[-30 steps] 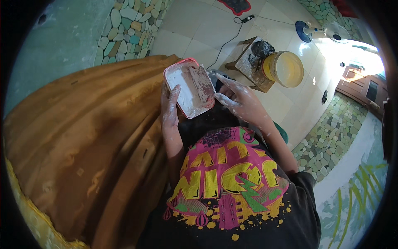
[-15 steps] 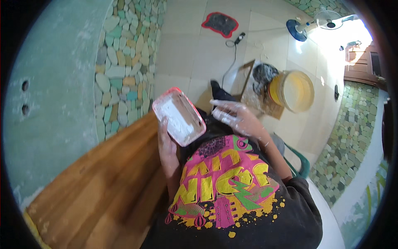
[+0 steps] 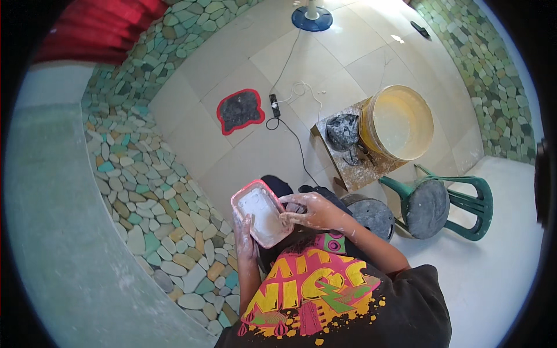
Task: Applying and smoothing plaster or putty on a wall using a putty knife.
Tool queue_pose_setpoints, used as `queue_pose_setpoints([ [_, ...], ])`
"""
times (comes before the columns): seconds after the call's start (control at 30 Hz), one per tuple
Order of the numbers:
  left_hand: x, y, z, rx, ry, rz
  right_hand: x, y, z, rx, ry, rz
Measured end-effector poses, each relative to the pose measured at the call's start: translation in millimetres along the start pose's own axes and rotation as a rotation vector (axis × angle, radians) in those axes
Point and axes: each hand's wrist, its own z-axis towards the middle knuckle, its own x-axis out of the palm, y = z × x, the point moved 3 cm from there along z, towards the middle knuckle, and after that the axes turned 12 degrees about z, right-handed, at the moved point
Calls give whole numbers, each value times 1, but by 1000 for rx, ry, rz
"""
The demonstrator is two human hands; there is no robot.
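Note:
A shallow rectangular plastic tub with a red rim is tilted in front of my shirt. White paste coats its inside. My left hand is closed around the tub's left side, thumb over the edge. At the opposite side, my right hand is bent at the rim, with thumb and fingertips against it. The gap between those fingers is dark, and the other fingers are partly hidden. White smears cover both hands.
Ahead right, a yellow bucket and a black plastic bag stand on a spattered board. Nearer are a dark round lid-like thing and a green chair. A red-edged mat, power strip and fan base lie beyond.
My right hand has come left from beside the tub to its rim. The view has swung right, bringing the chair into sight and taking the wooden surface at left out of it.

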Motion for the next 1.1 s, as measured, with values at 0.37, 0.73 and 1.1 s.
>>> queue_pose_setpoints([
  [0.37,108,-75,222,65,250,267,-104,45,141,26,-515,-586],
  [0.73,248,-202,452,131,690,240,-226,162,196,-119,-1138,-178],
  [1.1,384,-284,587,-114,890,151,-394,102,220,-230,-1757,92],
])
